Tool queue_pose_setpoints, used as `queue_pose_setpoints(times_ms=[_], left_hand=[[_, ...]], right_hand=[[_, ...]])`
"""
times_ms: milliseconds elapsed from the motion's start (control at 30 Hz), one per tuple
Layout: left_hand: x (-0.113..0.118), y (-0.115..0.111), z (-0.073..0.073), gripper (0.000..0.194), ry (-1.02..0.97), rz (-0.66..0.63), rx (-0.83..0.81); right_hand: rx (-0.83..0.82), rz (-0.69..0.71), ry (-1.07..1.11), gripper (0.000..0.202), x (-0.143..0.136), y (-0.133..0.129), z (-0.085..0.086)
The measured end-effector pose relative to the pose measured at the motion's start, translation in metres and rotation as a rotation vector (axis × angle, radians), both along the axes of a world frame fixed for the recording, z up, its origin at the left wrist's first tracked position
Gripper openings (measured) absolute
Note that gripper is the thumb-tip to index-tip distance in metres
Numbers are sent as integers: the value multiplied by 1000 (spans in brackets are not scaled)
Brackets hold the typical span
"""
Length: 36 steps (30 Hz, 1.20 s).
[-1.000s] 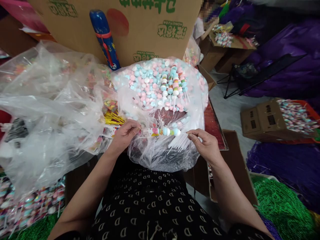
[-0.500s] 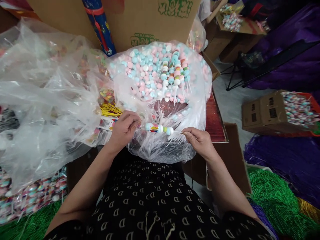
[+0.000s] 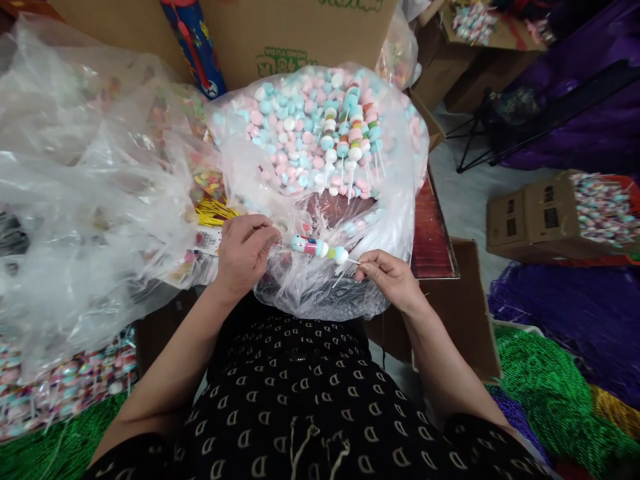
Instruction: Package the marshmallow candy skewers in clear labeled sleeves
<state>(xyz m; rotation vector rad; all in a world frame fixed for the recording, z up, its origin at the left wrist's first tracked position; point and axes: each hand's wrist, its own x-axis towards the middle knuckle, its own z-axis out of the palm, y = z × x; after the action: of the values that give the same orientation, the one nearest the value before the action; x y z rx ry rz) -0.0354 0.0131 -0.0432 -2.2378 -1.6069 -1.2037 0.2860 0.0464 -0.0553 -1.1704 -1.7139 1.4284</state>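
Note:
Between my hands hangs a candy skewer (image 3: pixel 323 250) with white, blue and green pieces and a printed clear wrapper around its left part. My right hand (image 3: pixel 387 275) pinches the skewer's white stick at the right end. Fingers closed, my left hand (image 3: pixel 249 250) is at the wrapper's left end and seems to pinch its clear edge, though the fingertips partly hide it. Just beyond lies a large clear bag of pink, blue and white marshmallows (image 3: pixel 295 127). Several finished-looking skewers (image 3: pixel 353 133) rest on top of it. Yellow twist ties (image 3: pixel 215 212) lie by my left hand.
Crumpled clear plastic bags (image 3: pixel 95 193) cover the left side. A cardboard box (image 3: pixel 235 33) stands behind the marshmallows, with a blue tube (image 3: pixel 195 50) against it. On the right floor are a box of wrapped skewers (image 3: pixel 535 213) and green strands (image 3: pixel 540 380).
The skewer has turned so its printed wrapper shows a different side, and its right end has dipped slightly. My right hand has shifted a little left. The camera view has shifted slightly.

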Motion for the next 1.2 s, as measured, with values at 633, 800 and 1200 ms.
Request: queue_pose_setpoints(times_ms=[633,800,1200], left_hand=[[11,12,16,64,-424,159,177],[28,16,31,94,-724,118,199],[53,19,48,33,-1628,-347,-393]], right_hand=[[-248,-120,495,35,-54,-24,-19],[-308,-154,578,38,-75,-30,-24],[-351,-154,548,41,-89,-31,-27]])
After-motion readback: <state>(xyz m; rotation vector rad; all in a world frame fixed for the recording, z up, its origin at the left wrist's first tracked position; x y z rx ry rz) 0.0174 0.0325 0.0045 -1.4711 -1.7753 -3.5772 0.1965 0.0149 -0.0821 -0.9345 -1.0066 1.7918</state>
